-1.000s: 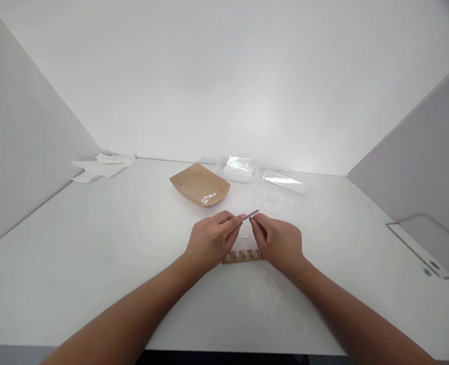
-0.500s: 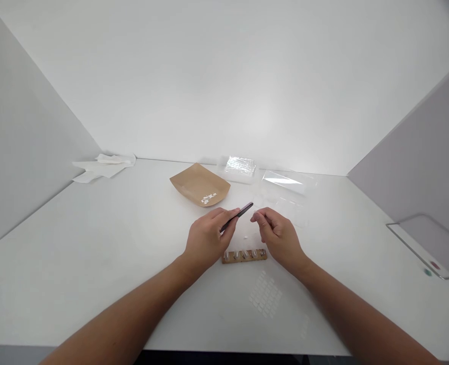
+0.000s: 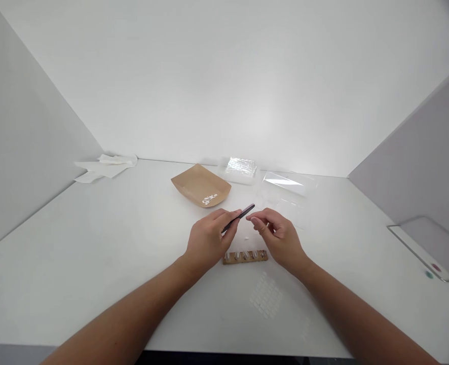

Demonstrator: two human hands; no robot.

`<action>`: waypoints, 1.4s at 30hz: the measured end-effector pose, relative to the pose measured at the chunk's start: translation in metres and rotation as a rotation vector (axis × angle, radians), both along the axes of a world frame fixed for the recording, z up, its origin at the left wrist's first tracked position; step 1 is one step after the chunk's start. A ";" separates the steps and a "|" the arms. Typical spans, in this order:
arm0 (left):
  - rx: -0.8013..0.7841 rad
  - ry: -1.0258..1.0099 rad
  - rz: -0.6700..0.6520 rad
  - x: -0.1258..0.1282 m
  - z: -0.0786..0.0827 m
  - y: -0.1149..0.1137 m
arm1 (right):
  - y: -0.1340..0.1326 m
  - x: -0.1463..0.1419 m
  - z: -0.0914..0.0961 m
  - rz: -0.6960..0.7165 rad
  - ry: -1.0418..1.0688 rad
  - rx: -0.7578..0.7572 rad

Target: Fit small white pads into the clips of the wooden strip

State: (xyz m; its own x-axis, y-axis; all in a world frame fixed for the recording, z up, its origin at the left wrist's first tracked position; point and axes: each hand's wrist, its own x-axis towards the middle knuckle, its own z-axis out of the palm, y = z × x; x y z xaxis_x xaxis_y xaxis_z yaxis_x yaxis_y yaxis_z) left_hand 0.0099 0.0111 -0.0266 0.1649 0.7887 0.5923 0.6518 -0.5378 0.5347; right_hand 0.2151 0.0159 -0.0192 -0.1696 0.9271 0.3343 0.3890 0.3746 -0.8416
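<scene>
My left hand [image 3: 208,239] is closed on a pair of dark tweezers [image 3: 242,214] whose tip points up and to the right. My right hand [image 3: 279,238] has its fingers pinched together just right of the tweezers' tip; what they hold, if anything, is too small to name. Below both hands a small wooden strip [image 3: 245,256] with several clear nail tips lies on the white table [image 3: 95,253]. A tiny white piece [image 3: 246,238] rests between the hands.
A brown paper tray [image 3: 199,184] with small white pieces stands behind the hands. Clear plastic packs [image 3: 240,169] and a clear tray [image 3: 287,192] are at the back. White tissues [image 3: 105,165] lie far left, a sheet of clear stickers [image 3: 265,295] lies nearer, and a clear stand [image 3: 425,243] is at right.
My right hand let go of the tweezers, drew right, then came back to their tip. My left hand kept the tweezers and tilted them upward.
</scene>
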 end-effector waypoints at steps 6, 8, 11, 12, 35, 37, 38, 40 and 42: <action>-0.007 -0.001 -0.030 0.000 0.001 -0.001 | -0.004 -0.003 0.004 -0.087 -0.018 0.269; -0.007 -0.014 -0.054 0.000 0.002 -0.001 | -0.005 -0.003 0.005 -0.118 -0.041 0.353; 0.003 -0.036 -0.085 0.001 0.003 -0.002 | -0.005 -0.003 0.004 -0.150 -0.090 0.408; 0.010 -0.041 -0.092 0.001 0.003 -0.002 | -0.005 -0.002 0.004 -0.153 -0.108 0.411; 0.091 -0.120 -0.143 0.001 0.004 0.000 | -0.006 -0.003 0.002 -0.181 -0.175 0.338; 0.075 -0.126 -0.150 0.001 0.004 0.000 | -0.006 -0.004 0.002 -0.167 -0.181 0.333; 0.064 -0.129 -0.153 0.001 0.004 0.000 | -0.006 -0.004 0.001 -0.167 -0.185 0.332; 0.041 -0.132 -0.162 0.001 0.004 0.000 | -0.006 -0.004 0.001 -0.176 -0.194 0.334; 0.023 -0.134 -0.166 0.001 0.004 0.000 | -0.006 -0.004 0.001 -0.194 -0.202 0.333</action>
